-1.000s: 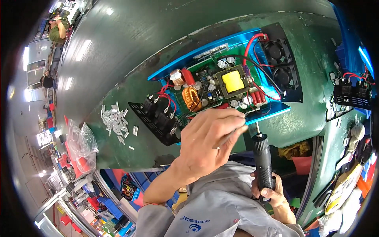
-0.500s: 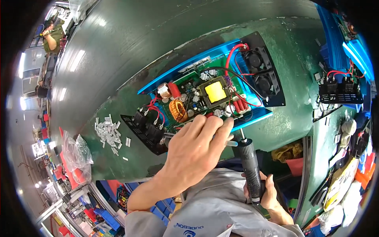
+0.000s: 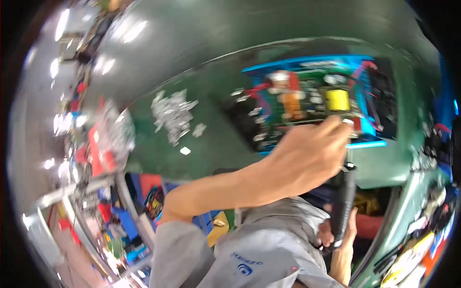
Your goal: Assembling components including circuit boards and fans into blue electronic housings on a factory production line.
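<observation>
A blue metal case (image 3: 370,143), open at the top, holds a green circuit board with a yellow-topped transformer (image 3: 338,100) and a copper-coloured coil (image 3: 291,104). My left hand (image 3: 309,151) reaches over its near edge, fingers curled together at the board. Whatever they may hold is hidden and smeared by motion. My right hand (image 3: 346,235) is wrapped round the lower part of a black power screwdriver (image 3: 344,199). The tool stands almost upright, its bit pointing at the case's near edge; whether it touches is unclear. A dark end panel (image 3: 245,120) lies at the case's left.
Left of the case, a heap of small silvery pieces (image 3: 174,115) lies on the green bench (image 3: 206,149). A clear plastic bag (image 3: 117,134) rests farther left. Another blue housing (image 3: 446,105) and mixed parts crowd the right side.
The whole view has shifted and blurred, so the case and both hands appear farther right. My left hand stays at the case's near edge, and my right hand keeps hold of the power screwdriver.
</observation>
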`<action>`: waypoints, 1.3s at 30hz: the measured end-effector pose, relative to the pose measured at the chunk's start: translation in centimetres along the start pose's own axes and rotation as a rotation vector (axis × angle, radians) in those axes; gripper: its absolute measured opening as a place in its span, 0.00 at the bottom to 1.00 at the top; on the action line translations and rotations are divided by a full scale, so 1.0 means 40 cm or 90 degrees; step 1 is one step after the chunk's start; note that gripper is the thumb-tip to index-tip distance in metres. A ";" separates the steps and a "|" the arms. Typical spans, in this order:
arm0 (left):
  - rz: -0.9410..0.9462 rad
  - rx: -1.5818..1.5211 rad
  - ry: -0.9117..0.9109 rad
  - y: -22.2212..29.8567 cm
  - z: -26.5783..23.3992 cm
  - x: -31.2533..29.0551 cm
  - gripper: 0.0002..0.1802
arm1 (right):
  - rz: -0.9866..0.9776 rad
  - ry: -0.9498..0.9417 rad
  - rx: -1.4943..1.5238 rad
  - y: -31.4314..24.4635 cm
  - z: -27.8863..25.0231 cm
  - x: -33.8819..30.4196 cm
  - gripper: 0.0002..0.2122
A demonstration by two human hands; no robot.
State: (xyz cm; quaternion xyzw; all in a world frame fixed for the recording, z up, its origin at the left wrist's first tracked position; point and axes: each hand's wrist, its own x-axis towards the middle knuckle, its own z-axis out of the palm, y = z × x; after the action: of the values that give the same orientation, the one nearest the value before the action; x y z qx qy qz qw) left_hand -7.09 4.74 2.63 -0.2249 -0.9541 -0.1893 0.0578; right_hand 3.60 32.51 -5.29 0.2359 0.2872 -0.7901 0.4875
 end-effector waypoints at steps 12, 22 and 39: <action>-0.516 0.039 0.331 -0.026 -0.087 -0.324 0.12 | -0.329 0.250 -0.352 0.093 -0.105 0.003 0.40; -0.641 0.254 0.420 -0.260 -0.160 -0.667 0.11 | -0.362 0.337 -0.369 0.099 -0.062 0.035 0.37; -0.639 -0.107 0.462 -0.230 -0.209 -0.497 0.13 | -0.295 0.185 -0.680 0.124 0.055 0.007 0.35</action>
State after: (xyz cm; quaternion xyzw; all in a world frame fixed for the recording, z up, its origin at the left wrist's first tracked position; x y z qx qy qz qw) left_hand 6.72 -14.21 3.36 0.3256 -0.8449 -0.3318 0.2644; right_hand 7.76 29.06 -4.99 -0.0050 0.7522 -0.5818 0.3094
